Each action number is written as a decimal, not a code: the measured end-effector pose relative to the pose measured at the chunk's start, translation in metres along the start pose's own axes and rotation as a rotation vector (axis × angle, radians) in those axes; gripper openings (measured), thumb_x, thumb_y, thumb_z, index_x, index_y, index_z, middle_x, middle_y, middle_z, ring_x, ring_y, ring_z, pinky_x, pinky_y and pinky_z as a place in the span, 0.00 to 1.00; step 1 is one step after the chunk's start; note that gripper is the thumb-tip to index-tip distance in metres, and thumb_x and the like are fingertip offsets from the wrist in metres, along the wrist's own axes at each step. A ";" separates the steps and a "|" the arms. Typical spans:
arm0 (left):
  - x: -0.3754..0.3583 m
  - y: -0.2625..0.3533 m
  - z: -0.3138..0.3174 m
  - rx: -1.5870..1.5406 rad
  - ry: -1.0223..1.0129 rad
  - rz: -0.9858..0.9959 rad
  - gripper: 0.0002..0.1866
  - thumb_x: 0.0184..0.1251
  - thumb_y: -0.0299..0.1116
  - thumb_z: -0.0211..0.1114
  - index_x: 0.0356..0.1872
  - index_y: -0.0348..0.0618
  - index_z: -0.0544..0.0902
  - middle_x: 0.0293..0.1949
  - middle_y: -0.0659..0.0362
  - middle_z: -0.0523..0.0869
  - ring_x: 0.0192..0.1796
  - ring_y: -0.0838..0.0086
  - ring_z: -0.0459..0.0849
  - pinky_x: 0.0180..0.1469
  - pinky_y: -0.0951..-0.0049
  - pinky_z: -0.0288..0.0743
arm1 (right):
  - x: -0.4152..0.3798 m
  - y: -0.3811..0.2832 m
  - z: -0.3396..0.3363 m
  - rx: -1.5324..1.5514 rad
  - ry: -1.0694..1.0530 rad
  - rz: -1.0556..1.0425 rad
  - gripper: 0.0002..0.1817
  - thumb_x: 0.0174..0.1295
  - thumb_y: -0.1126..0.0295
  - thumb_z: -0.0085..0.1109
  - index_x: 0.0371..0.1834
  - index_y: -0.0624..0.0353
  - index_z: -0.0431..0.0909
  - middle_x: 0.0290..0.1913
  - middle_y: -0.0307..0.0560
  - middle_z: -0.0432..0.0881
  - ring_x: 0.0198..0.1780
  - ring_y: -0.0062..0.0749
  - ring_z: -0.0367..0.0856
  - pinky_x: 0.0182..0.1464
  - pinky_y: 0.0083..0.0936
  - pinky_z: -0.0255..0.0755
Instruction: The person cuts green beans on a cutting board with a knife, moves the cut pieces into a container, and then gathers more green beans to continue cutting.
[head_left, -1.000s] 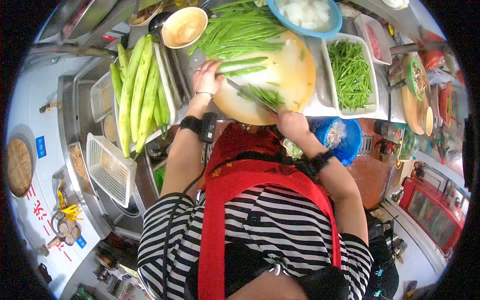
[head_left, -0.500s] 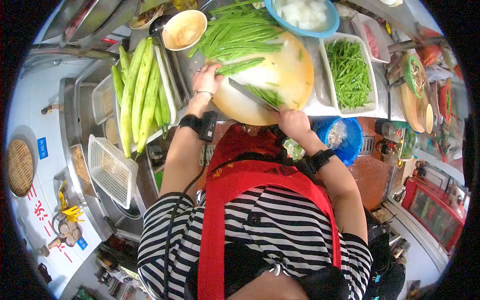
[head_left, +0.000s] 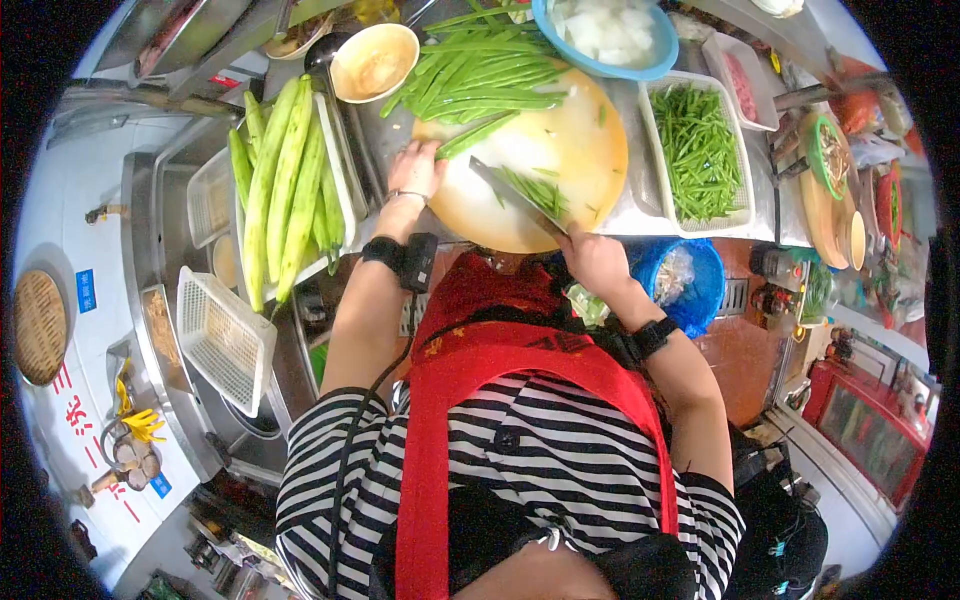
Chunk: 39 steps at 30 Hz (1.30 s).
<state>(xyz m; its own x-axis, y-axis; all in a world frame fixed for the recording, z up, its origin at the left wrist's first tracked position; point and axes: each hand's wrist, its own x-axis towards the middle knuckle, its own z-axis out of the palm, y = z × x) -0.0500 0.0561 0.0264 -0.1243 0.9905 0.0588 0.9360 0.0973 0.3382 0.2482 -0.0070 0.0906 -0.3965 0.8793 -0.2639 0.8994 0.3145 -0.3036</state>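
Observation:
My left hand (head_left: 415, 170) is closed on the near end of a few long green beans (head_left: 478, 135), which slant up to the right over the round cutting board (head_left: 590, 130). In my right hand (head_left: 597, 263) is the handle of a kitchen knife (head_left: 518, 200). Its blade lies across the board, with the tip pointing up and left toward the beans, a little apart from them. Cut bean pieces (head_left: 540, 188) rest along the blade's far side. Behind my left hand, a heap of whole green beans (head_left: 480, 75) covers the back of the board and the counter.
Right of the board stands a white basket (head_left: 748, 150) of cut beans. A blue bowl (head_left: 640, 72) of white chunks and a cream bowl (head_left: 375, 60) sit behind. Long pale-green gourds (head_left: 285, 190) fill a basket at left. A blue-lined bin (head_left: 712, 285) stands below right.
My right hand has drawn the knife slightly right and toward me. My left hand has shifted a little left and nearer, and its beans now slant more steeply.

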 end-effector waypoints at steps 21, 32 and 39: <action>-0.045 0.014 0.005 -0.142 0.134 0.413 0.20 0.46 0.27 0.62 0.44 0.54 0.79 0.40 0.60 0.77 0.47 0.62 0.74 0.50 0.65 0.68 | -0.001 0.043 0.009 0.016 0.122 0.180 0.20 0.63 0.52 0.44 0.30 0.59 0.71 0.21 0.59 0.78 0.25 0.55 0.79 0.27 0.46 0.74; -0.040 0.010 0.004 -0.051 0.095 0.508 0.15 0.49 0.40 0.66 0.41 0.56 0.80 0.40 0.61 0.76 0.46 0.64 0.74 0.51 0.64 0.66 | -0.006 0.040 -0.002 -0.020 0.044 0.125 0.17 0.63 0.55 0.45 0.33 0.59 0.71 0.21 0.59 0.78 0.25 0.54 0.80 0.28 0.45 0.74; -0.053 0.018 0.001 -0.156 0.113 0.563 0.10 0.48 0.36 0.66 0.32 0.48 0.79 0.42 0.62 0.77 0.49 0.63 0.74 0.54 0.61 0.65 | -0.006 0.044 0.002 -0.032 0.065 0.107 0.15 0.62 0.56 0.47 0.32 0.58 0.71 0.20 0.59 0.78 0.25 0.53 0.80 0.28 0.44 0.74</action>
<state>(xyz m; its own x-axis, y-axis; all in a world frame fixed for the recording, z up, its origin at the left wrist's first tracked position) -0.0259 0.0057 0.0288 0.3353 0.8681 0.3659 0.8096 -0.4641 0.3593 0.2897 0.0003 0.0771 -0.2862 0.9293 -0.2334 0.9418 0.2280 -0.2470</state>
